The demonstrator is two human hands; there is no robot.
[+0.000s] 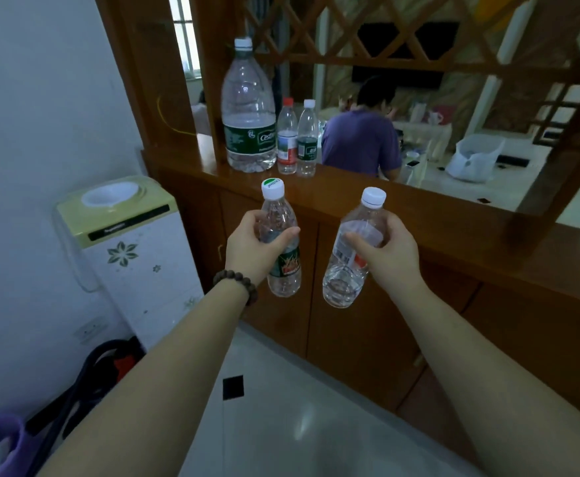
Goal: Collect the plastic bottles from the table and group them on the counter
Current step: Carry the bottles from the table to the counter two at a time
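Note:
My left hand [252, 247] grips a small clear bottle with a green label [283, 266] and a white-and-green cap, held upright. My right hand [386, 249] grips a second clear bottle with a white and red label [345, 266], tilted a little to the right. Both are held in front of the wooden counter [350, 187], below its top. On the counter stand a large 6 L bottle [249, 108], a small red-capped bottle [287, 137] and a small white-capped bottle [307, 139], close together.
A water dispenser [126, 242] without a jug stands left of the counter against the wall. A person in a purple shirt [362, 141] sits beyond the counter opening. A wooden lattice [350, 25] hangs above. A white bag [476, 158] lies on the far table.

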